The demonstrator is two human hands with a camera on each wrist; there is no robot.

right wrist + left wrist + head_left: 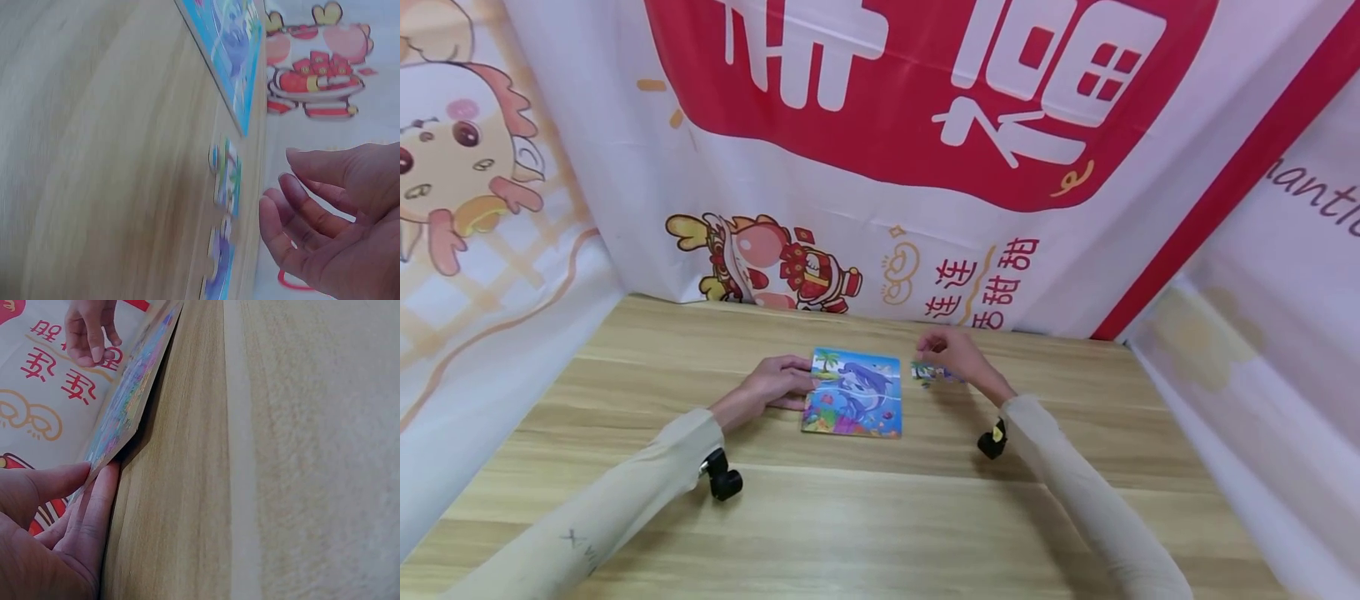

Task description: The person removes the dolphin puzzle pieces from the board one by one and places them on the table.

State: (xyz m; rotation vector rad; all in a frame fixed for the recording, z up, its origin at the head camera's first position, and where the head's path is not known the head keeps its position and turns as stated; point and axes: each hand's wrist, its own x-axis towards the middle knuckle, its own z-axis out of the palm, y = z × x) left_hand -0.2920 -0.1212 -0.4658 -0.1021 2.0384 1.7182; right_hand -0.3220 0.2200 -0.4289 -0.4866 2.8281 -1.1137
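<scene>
A dolphin picture puzzle board (854,395) is on the wooden table, blue with a palm tree and coral. My left hand (775,383) pinches its left edge, thumb on the top face and fingers beneath. In the left wrist view, that edge of the board (128,400) is raised slightly off the table. To the board's right, my right hand (957,352) hovers over loose jigsaw pieces (920,372). Its fingers (312,212) are loosely bent with nothing between them. One piece (230,178) and another purple-blue piece (220,265) lie beside the board in the right wrist view.
A white cloth with red lettering (865,167) hangs behind the table's back edge, near both hands. Printed cloths (467,250) also close off the left and right sides. Wood-grain tabletop (865,517) extends in front of the board. A small black wrist camera (722,479) sits on the left sleeve.
</scene>
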